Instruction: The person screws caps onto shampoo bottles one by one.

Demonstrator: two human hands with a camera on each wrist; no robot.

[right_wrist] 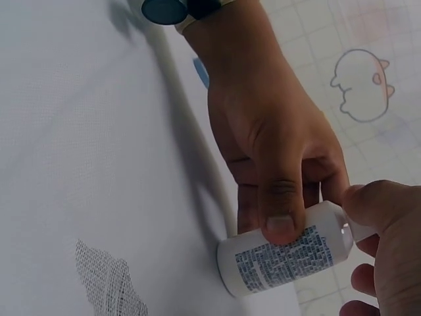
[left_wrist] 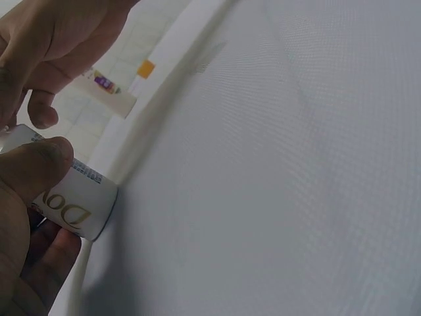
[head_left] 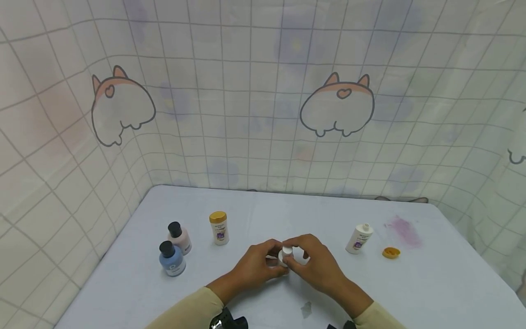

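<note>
Near the front middle of the table, my left hand (head_left: 255, 266) grips a small white bottle (right_wrist: 283, 259) round its body. Its thumb lies across a printed label in the right wrist view. Gold lettering shows on the bottle's other side in the left wrist view. From the right, my right hand (head_left: 315, 264) pinches the white cap (head_left: 287, 251) at the bottle's top between thumb and fingers. The bottle stands upright, its base at the tabletop. In the head view the hands cover most of its body.
At left stand a blue bottle (head_left: 172, 264) and a pale pink bottle (head_left: 183, 241), both black-capped. A white jar with a yellow lid (head_left: 218, 218) is behind the left hand. Rightward are an uncapped white bottle (head_left: 359, 239), a loose yellow cap (head_left: 391, 252) and a pink stain (head_left: 404, 232).
</note>
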